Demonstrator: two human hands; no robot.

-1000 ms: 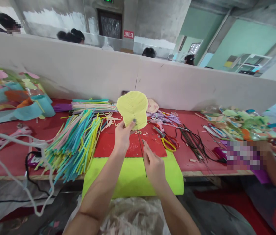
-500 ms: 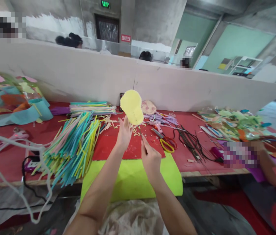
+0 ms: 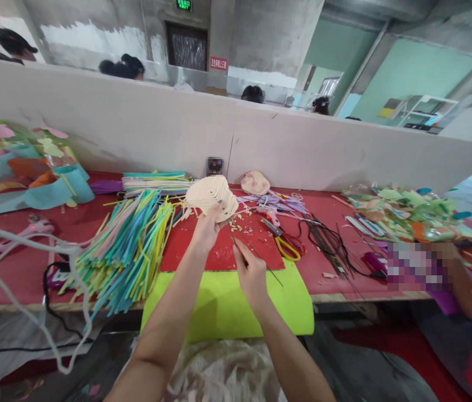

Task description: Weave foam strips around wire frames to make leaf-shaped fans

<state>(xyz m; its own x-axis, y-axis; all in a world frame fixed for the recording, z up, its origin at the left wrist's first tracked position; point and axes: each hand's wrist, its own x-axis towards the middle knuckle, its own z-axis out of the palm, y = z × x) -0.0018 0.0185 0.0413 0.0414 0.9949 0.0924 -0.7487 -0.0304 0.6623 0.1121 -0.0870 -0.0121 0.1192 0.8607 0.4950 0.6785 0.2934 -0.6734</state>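
My left hand [image 3: 210, 228] is closed on the lower edge of a cream ribbed cutout [image 3: 206, 192], a rounded shape faced with narrow strips side by side. The cutout is raised above the red board [image 3: 194, 254], ribbed face toward me. My right hand [image 3: 251, 271] pinches a thin dark wire [image 3: 232, 234] just below the cutout. Another dark wire [image 3: 271, 273] slants past the right fingers; whether it is joined to the cutout I cannot tell. Small pale scraps [image 3: 238, 225] lie behind my hands.
Coloured strips [image 3: 125, 251] are heaped at left. At right lie scissors [image 3: 288, 251], a pink glue gun [image 3: 271, 216], dark wires [image 3: 323, 245] and a black cord. A lime sheet [image 3: 227, 307] hangs over the table's front edge. A co-worker's arm [image 3: 466, 279] is at far right.
My left hand has turned the cutout over from its plain yellow side to its ribbed cream side and tilted it left. My right hand has moved slightly left and down.
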